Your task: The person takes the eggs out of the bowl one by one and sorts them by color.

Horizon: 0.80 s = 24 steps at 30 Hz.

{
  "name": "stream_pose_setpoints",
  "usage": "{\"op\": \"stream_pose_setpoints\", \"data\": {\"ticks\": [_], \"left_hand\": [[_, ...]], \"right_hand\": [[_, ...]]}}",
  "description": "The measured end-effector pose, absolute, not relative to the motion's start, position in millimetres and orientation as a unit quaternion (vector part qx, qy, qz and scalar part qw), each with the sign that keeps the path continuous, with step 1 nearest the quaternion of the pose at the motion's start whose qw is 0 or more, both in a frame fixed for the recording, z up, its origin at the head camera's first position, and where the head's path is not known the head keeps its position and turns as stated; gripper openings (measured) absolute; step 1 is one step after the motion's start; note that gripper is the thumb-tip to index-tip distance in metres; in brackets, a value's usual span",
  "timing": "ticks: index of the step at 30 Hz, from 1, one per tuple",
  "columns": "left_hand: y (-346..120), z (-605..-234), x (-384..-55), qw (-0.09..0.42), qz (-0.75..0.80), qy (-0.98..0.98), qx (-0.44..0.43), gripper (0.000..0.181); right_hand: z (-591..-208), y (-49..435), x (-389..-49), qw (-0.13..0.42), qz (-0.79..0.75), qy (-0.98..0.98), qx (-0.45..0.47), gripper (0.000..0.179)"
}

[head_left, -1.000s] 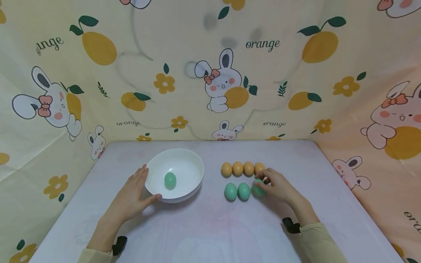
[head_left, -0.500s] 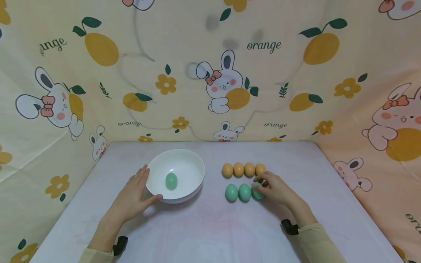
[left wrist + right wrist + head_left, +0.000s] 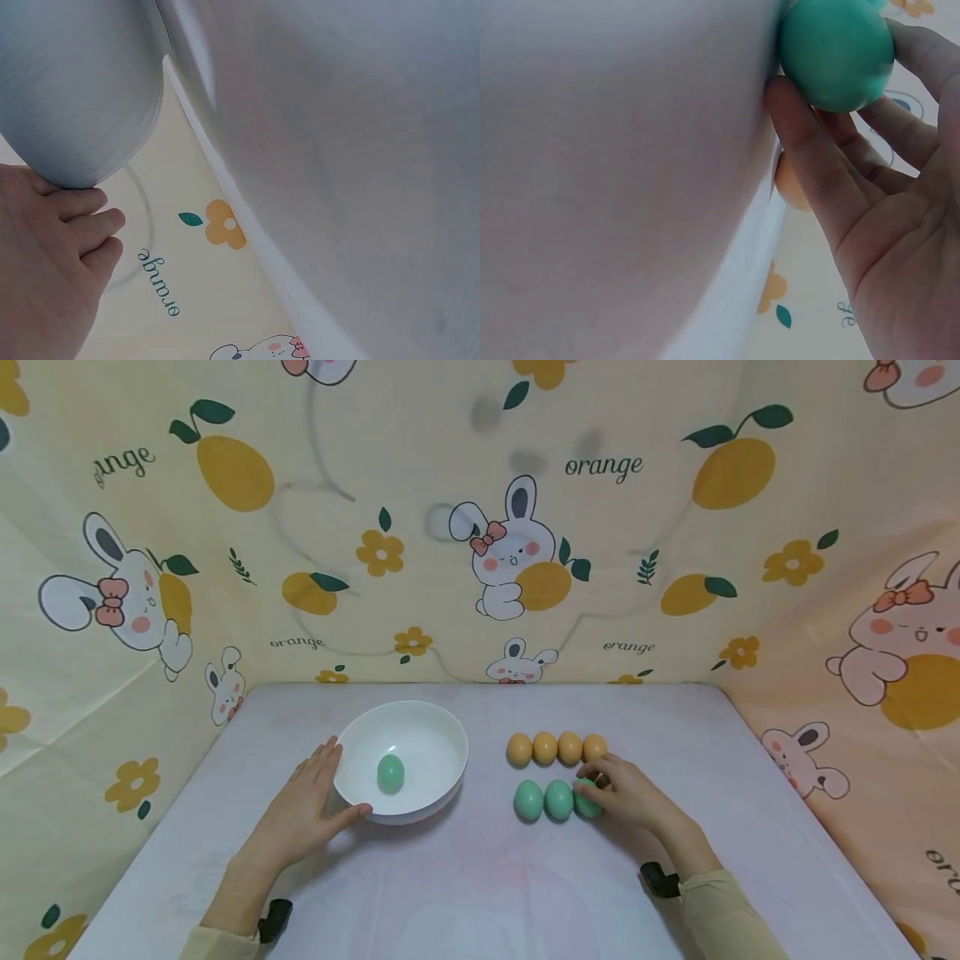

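A white bowl [image 3: 435, 735] stands left of the table's middle, with one green egg [image 3: 390, 774] inside. My left hand [image 3: 302, 810] rests against the bowl's left side, fingers fairly straight and thumb at the near rim. In the left wrist view, the fingers touch the bowl's outer wall [image 3: 82, 90]. On the right, my right hand [image 3: 633, 789] holds a green egg [image 3: 836, 56] between thumb and fingers, at the right end of a row. Two more green eggs, the left one [image 3: 528, 800] and the middle one [image 3: 558, 800], stand beside it.
Behind the green eggs runs a row of several yellow-orange eggs [image 3: 545, 748], the rightmost close to my right fingers. A patterned cloth [image 3: 420, 527] with rabbits and oranges walls off the back and sides of the white table [image 3: 480, 893].
My right hand has brought its green egg slightly left, closing the gap to the middle green egg. The left hand stays at the bowl. The head view has shifted slightly.
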<state>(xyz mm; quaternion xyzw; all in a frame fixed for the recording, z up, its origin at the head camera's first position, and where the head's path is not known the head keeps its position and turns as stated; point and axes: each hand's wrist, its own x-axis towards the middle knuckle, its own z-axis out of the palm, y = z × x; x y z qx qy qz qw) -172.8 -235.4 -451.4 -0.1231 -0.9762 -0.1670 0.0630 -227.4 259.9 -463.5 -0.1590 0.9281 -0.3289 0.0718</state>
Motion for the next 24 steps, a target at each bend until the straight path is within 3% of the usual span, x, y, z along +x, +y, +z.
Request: {"op": "stream_pose_setpoints", "data": {"ticks": [24], "left_hand": [[-234.7,-451.5,-172.9,0.067,-0.165,-0.976,-0.124,0.109]], "right_hand": [[-461.0,262.0,-224.5,0.071,-0.33,0.929,-0.148,0.04]]}}
